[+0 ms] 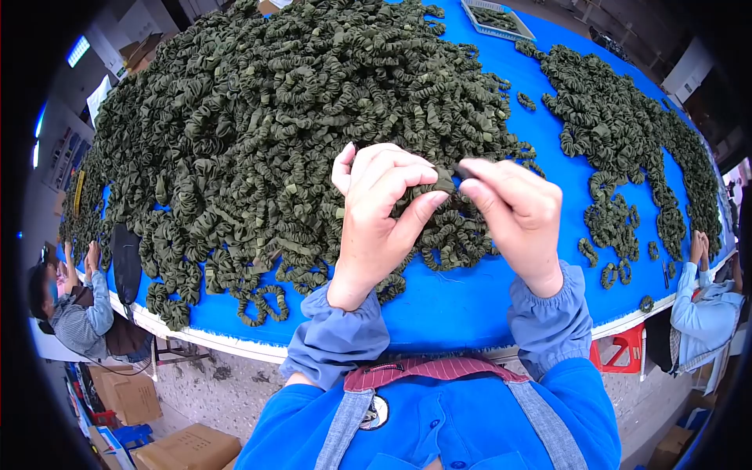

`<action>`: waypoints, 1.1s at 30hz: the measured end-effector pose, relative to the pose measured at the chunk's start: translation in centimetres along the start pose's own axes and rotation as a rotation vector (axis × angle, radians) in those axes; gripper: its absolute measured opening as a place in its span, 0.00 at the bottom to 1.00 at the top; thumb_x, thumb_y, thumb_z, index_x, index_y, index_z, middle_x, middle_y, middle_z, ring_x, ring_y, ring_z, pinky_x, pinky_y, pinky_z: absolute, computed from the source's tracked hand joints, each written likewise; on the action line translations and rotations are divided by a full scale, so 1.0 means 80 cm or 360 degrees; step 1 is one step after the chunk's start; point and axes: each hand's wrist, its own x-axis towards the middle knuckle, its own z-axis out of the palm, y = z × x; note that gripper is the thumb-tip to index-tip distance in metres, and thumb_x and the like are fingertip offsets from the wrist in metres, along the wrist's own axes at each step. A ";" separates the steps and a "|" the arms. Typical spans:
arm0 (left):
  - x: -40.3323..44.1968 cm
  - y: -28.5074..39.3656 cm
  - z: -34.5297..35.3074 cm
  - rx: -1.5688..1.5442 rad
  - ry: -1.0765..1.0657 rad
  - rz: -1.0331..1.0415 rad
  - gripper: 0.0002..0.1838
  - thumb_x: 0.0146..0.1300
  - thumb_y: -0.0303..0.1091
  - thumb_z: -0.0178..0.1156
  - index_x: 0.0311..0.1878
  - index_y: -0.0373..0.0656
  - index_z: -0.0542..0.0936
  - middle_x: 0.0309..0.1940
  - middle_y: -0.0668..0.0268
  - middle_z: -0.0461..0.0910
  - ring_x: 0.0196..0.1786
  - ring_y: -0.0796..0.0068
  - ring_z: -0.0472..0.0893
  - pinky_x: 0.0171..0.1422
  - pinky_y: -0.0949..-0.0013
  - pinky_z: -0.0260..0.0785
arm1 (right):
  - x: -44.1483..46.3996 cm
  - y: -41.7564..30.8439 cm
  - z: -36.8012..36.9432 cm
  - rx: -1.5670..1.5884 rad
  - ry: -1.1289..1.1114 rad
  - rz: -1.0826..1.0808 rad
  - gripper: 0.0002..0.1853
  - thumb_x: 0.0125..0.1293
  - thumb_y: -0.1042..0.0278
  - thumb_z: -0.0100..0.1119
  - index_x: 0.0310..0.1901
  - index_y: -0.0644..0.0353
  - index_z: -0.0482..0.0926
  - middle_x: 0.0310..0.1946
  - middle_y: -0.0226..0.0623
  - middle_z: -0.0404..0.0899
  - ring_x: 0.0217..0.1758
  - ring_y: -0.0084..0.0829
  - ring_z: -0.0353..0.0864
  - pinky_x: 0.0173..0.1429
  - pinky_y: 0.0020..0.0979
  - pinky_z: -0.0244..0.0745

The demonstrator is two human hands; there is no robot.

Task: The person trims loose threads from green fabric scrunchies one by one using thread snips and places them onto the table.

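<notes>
My left hand [381,200] is raised in front of the pile, its thumb and index finger closed on a dark green fabric scrunchie [444,182]. Only a small part of that scrunchie shows past the fingertips. Close beside it, my right hand [518,210] pinches something small and dark [464,170]; whether this is part of the same scrunchie or a separate thing, I cannot tell. Behind both hands rises a large heap of dark green scrunchies [305,117]. Some loose ones [270,301] lie at the table's near edge, left of my hands.
A blue-covered table [462,309] carries the heap and a second, longer pile [603,117] on the right. A pale basket [500,21] stands at the far side. Co-workers sit at the left [74,305] and right [707,305]. Cardboard boxes [188,448] and a red stool [623,351] are below.
</notes>
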 end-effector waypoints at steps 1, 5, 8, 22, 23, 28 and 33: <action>0.000 0.000 0.000 -0.0006 0.0000 -0.0005 0.08 0.51 0.32 0.66 0.35 0.48 0.79 0.36 0.74 0.79 0.46 0.73 0.74 0.68 0.52 0.43 | 0.000 0.001 -0.001 0.0022 0.0082 0.0067 0.11 0.56 0.79 0.63 0.42 0.65 0.81 0.28 0.33 0.79 0.24 0.23 0.71 0.28 0.23 0.66; -0.001 -0.002 0.001 -0.0281 0.0012 -0.0107 0.09 0.51 0.32 0.66 0.35 0.47 0.79 0.37 0.72 0.79 0.46 0.72 0.74 0.67 0.55 0.47 | -0.005 0.001 0.005 0.0523 0.0196 0.0344 0.13 0.57 0.79 0.62 0.45 0.65 0.80 0.33 0.33 0.79 0.28 0.21 0.71 0.30 0.22 0.65; -0.001 -0.002 0.004 -0.0556 0.0022 -0.0198 0.09 0.50 0.31 0.67 0.35 0.46 0.79 0.38 0.71 0.80 0.47 0.71 0.74 0.66 0.57 0.50 | -0.010 0.006 0.014 0.0998 0.0230 0.0552 0.14 0.59 0.79 0.61 0.48 0.65 0.78 0.36 0.34 0.79 0.30 0.20 0.71 0.31 0.21 0.65; -0.002 0.001 0.004 -0.0651 0.0045 -0.0212 0.10 0.47 0.27 0.67 0.35 0.44 0.78 0.41 0.69 0.81 0.46 0.70 0.75 0.64 0.60 0.54 | -0.005 0.002 0.000 0.0184 -0.0099 -0.0130 0.16 0.56 0.76 0.64 0.48 0.66 0.79 0.36 0.39 0.78 0.31 0.28 0.75 0.35 0.22 0.71; -0.002 0.002 0.003 -0.0652 0.0045 -0.0214 0.10 0.47 0.27 0.67 0.35 0.44 0.78 0.41 0.69 0.81 0.46 0.70 0.75 0.64 0.60 0.54 | -0.006 0.001 -0.001 0.0183 -0.0100 -0.0128 0.16 0.56 0.76 0.64 0.48 0.66 0.79 0.36 0.39 0.78 0.31 0.28 0.75 0.35 0.22 0.71; -0.002 0.007 0.001 -0.0493 0.0033 -0.0169 0.10 0.47 0.27 0.67 0.35 0.46 0.79 0.40 0.70 0.81 0.46 0.71 0.75 0.67 0.56 0.49 | -0.007 -0.003 -0.002 -0.0160 -0.0115 -0.0348 0.16 0.53 0.75 0.66 0.45 0.66 0.80 0.33 0.40 0.80 0.28 0.31 0.76 0.32 0.26 0.73; -0.002 0.006 0.000 -0.0445 0.0056 -0.0111 0.10 0.47 0.27 0.67 0.35 0.47 0.79 0.40 0.71 0.81 0.46 0.72 0.75 0.68 0.53 0.45 | -0.004 -0.002 -0.001 -0.0223 -0.0122 -0.0411 0.17 0.53 0.76 0.64 0.46 0.67 0.81 0.32 0.40 0.82 0.25 0.29 0.74 0.30 0.27 0.70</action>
